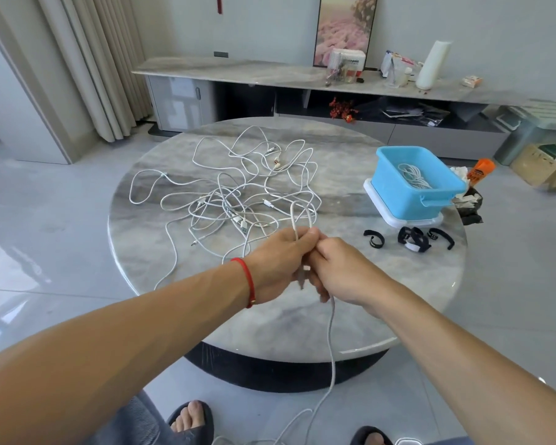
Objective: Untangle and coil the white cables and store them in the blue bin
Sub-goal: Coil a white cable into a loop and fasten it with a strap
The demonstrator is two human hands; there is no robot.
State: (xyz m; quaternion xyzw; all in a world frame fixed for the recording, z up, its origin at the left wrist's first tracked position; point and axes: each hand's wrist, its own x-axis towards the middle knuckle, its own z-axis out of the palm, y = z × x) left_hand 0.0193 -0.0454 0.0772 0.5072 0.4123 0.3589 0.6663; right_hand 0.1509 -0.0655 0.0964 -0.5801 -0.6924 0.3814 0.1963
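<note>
a loose tangle of white cables [231,191] sprawls over the middle of the round marbled table [302,316], thin cords crossing and looping over one another with several small plugs showing among them. one cable [333,342] is lifted out of the heap: a narrow upright loop of it stands above the two hands that hold it, and its free length hangs down past the table edge to the floor, where it curls. the blue bin [414,184], an open rectangular plastic tub, sits on the right part of the table, tilted on a white lid. inside it lies one coiled white cable [413,176].
</note>
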